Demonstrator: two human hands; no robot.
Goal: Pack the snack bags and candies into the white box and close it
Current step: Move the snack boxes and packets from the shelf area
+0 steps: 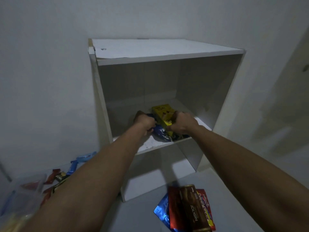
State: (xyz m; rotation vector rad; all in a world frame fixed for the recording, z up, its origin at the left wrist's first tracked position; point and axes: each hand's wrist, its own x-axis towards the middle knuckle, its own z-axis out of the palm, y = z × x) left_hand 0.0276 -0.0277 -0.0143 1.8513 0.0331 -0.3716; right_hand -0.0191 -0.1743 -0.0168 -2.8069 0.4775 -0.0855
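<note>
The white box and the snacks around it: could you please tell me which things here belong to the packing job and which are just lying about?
Part of the job:
- white box
- yellow snack bag, gripped by the right hand
- blue snack bag, gripped by the left hand
- snack packs on the floor
- loose candies

Just lying about:
- clear plastic container

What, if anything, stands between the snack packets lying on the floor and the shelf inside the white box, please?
Nothing visible blocks it. The white box is open at the front; the floor packets lie before it. Both hands, left hand and right hand, hold bags on the shelf.
</note>
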